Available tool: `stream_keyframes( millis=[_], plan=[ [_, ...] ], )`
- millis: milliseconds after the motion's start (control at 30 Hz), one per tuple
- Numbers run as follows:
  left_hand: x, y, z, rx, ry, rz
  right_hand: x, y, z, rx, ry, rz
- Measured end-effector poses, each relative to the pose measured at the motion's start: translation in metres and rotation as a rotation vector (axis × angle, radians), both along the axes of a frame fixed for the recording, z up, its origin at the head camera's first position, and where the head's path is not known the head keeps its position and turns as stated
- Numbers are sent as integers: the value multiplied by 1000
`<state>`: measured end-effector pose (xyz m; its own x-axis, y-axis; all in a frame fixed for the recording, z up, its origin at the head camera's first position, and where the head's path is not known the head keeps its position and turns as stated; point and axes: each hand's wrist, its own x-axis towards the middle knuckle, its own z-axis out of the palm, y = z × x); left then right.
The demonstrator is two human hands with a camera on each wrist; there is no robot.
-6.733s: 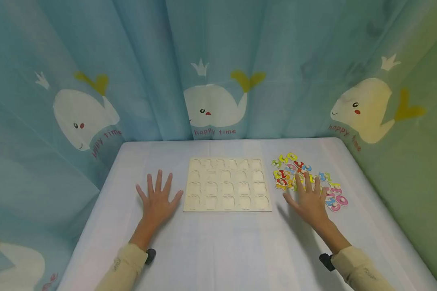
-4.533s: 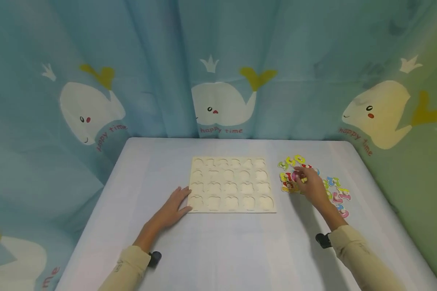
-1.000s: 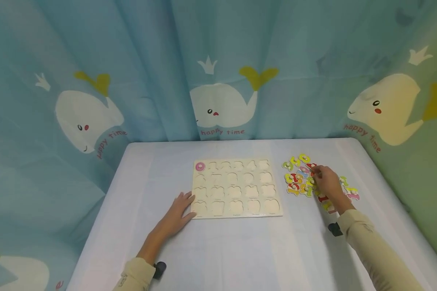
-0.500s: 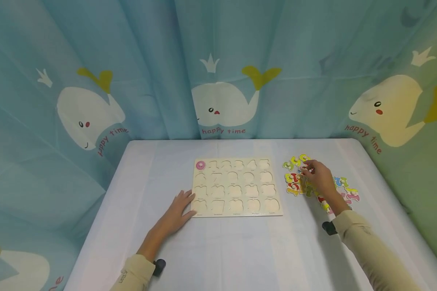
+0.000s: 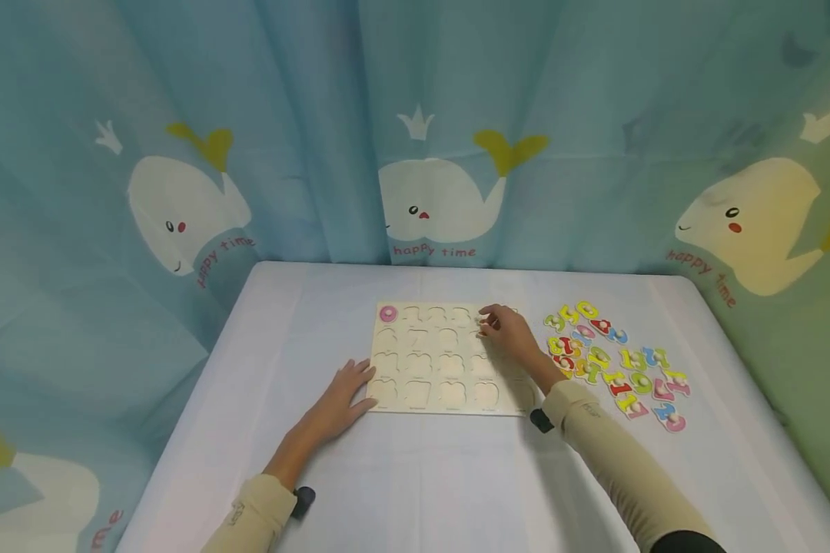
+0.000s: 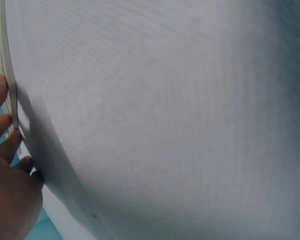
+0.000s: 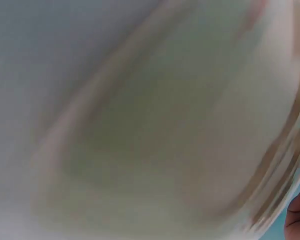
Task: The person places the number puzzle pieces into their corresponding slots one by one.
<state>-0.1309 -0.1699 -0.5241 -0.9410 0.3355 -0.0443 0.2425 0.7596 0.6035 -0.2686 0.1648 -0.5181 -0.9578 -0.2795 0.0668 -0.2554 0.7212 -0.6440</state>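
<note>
Resting hand: the left hand [image 5: 342,399] lies flat on the tabletop [image 5: 415,476], fingers straight and a little spread, fingertips touching the near left corner of the puzzle board [image 5: 415,384].
Left wrist view: the fingertips [image 6: 1,95] meet the board's thin pale edge [image 6: 9,75]; the cloth beside them shows a fine woven grain.
Tabletop: smooth pale cloth, rounded far corners.
Puzzle board: a flat rectangle of light, unpainted wood, cut with rows of shallow number-shaped recesses.
Pink ring piece [image 5: 388,313]: a round, glossy pink number seated in the far left recess.
Right hand [image 5: 508,334]: over the far right part of the board, fingers curled down at a recess there; whether they pinch a piece cannot be told.
Right wrist view: too blurred to read.
Loose number pieces [image 5: 615,365]: flat, painted cut-outs in yellow, green, red, blue and pink, scattered on the tabletop just right of the board.
Curtain [image 5: 318,115]: soft blue fabric in folds, printed with white whales.
</note>
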Motion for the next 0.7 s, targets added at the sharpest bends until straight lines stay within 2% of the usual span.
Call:
stream_keyframes(
  millis=[167, 267, 467, 700],
  plan=[
    [0, 0, 0, -7, -21, 15, -6, -38, -7, -52, -26, 25],
    [0, 1, -1, -2, -26, 28, -9, -58, -10, -86, 0, 29],
    [1, 0, -3, 7, -15, 0, -10, -92, -12, -146, 8, 43],
    [2, -2, -1, 26, 19, -13, -16, -125, -10, -107, 69, 49]
  ],
)
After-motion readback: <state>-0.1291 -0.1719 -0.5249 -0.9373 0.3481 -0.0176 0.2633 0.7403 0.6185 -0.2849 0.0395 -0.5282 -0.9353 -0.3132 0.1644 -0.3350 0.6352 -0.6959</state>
